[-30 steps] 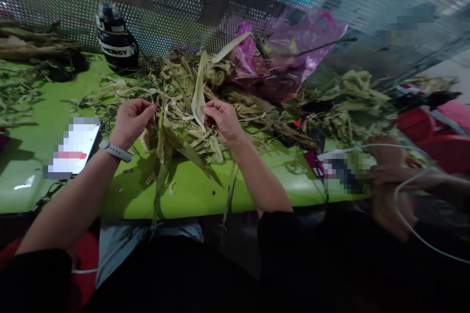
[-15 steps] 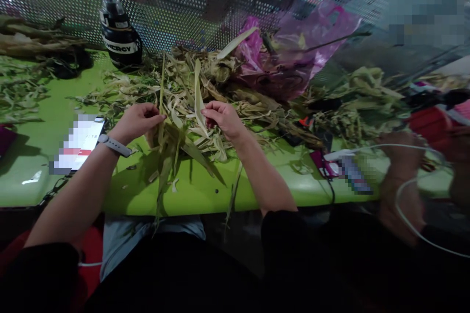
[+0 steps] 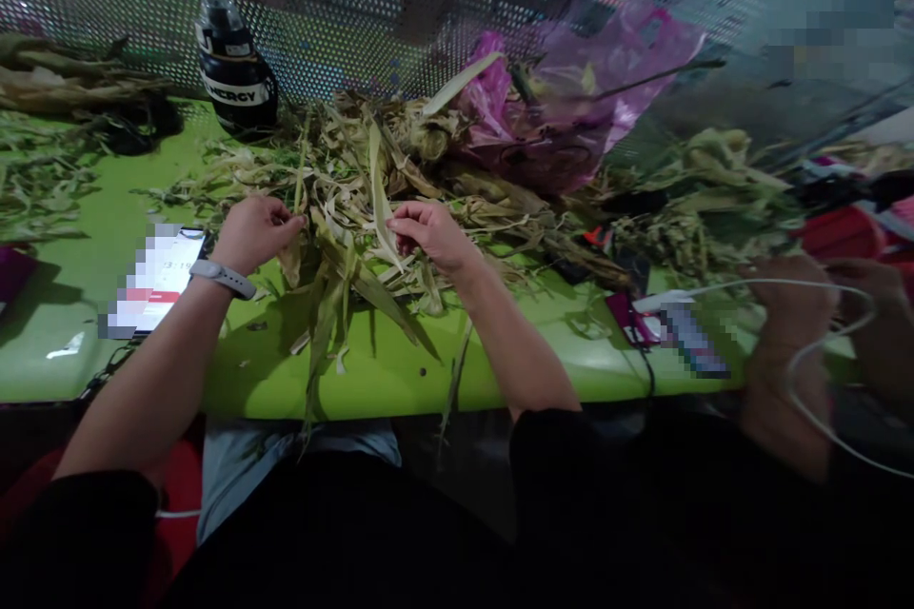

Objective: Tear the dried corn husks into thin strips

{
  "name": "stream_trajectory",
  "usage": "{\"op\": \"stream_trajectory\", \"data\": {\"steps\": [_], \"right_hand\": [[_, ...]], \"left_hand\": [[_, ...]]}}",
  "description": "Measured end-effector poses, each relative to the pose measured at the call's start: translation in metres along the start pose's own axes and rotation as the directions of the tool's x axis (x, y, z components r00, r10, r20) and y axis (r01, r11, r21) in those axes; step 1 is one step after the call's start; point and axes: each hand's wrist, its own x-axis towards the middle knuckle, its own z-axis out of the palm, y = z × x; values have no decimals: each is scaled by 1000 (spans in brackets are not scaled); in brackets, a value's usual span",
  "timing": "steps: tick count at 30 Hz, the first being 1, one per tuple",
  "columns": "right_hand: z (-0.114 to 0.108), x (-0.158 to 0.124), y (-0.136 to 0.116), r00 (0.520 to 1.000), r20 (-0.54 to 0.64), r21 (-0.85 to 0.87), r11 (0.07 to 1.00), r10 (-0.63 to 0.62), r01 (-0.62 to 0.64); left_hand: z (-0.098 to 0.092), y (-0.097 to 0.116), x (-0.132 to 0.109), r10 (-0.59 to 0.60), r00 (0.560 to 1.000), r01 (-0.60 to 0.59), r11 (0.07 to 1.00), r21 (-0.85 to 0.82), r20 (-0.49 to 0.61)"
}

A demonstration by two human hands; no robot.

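My right hand [image 3: 432, 233] pinches a long pale corn husk [image 3: 378, 173] near its lower end, and its tip points up and away from me. Closed at the fingertips, my left hand [image 3: 258, 233] grips a thin husk strip [image 3: 303, 166] that stands nearly upright beside the thumb. Between and below my hands lie greenish-yellow corn leaves [image 3: 335, 271], some hanging over the table's front edge. A heap of dry husks and leaves [image 3: 357, 128] spreads just beyond my hands. My left wrist wears a grey band [image 3: 223, 279].
On the green table [image 3: 249, 371], a phone [image 3: 161, 276] lies left of my left forearm. A black bottle [image 3: 239, 81] and a pink plastic bag [image 3: 571, 114] stand at the back, by a perforated panel. At right are another person's hands [image 3: 792, 290], a cable and a second phone [image 3: 692, 338].
My left hand has shifted slightly left with the thin strip. The pale husk in my right hand has tilted a little to the left. The other person's hands have moved slightly.
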Motion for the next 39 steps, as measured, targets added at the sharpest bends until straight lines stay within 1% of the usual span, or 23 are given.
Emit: {"op": "stream_trajectory", "data": {"steps": [2,4,6,7,8,10,12,13,15,17,19,20,22,23,25,27,28,31,33,34,36,37,39], "right_hand": [[0,1,2,1000,15,-22,1000,23,-23],[-1,2,5,997,30,-53,996,67,-66],[-2,4,9,994,36,-89,991,108,-104],[-2,5,11,992,37,-105,988,119,-114],[-3,6,12,992,35,-117,986,121,-116],[-4,7,15,993,38,-139,985,111,-105],[-6,8,18,993,46,-186,978,109,-98],[-7,9,19,992,51,-224,970,113,-99],[-9,9,21,990,62,-326,940,126,-99],[-12,10,22,989,65,-450,889,131,-88],[-15,9,23,992,50,-594,801,120,-67],[-15,9,22,993,34,-673,737,111,-59],[-15,7,19,996,-16,-811,582,83,-61],[-13,5,16,997,-46,-858,508,68,-75],[-8,2,10,993,-115,-908,403,32,-118],[-1,-2,4,985,-170,-918,364,-13,-154],[2,-3,2,984,-177,-920,362,-36,-152],[10,-7,-1,989,-89,-923,383,-119,-37],[12,-9,0,984,17,-920,384,-178,85],[13,-9,1,977,63,-916,376,-203,137],[13,-9,6,961,149,-904,361,-234,228],[13,-9,8,952,191,-894,357,-241,270],[12,-7,12,934,257,-875,351,-247,334]], "left_hand": [[-1,0,0,-25,999,18,984,180,32],[-1,2,-3,9,1000,-13,970,242,17],[2,7,-6,124,992,-125,967,223,20],[4,10,-8,208,976,-215,959,185,58],[8,13,-9,305,944,-320,939,124,125],[17,17,-12,469,845,-477,878,-37,258],[25,19,-14,548,766,-527,835,-161,335],[28,20,-14,564,751,-533,825,-190,343],[27,20,-15,573,764,-531,820,-216,297],[20,21,-16,559,808,-517,824,-233,186],[12,23,-17,526,847,-495,833,-247,74],[9,24,-17,511,858,-488,841,-234,50],[11,24,-18,532,840,-515,843,-153,103],[15,25,-19,559,814,-550,829,-103,158],[25,25,-20,607,732,-625,779,-51,310],[35,24,-20,618,715,-646,763,-32,327],[38,24,-19,619,717,-646,763,-28,320],[38,23,-19,618,729,-637,770,-37,294],[34,23,-20,627,743,-630,773,-73,234],[30,23,-21,636,754,-629,771,-99,166],[21,23,-22,635,771,-634,762,-132,-34],[16,23,-23,620,767,-640,759,-121,-164],[6,22,-22,553,748,-601,799,-20,-367]]}}
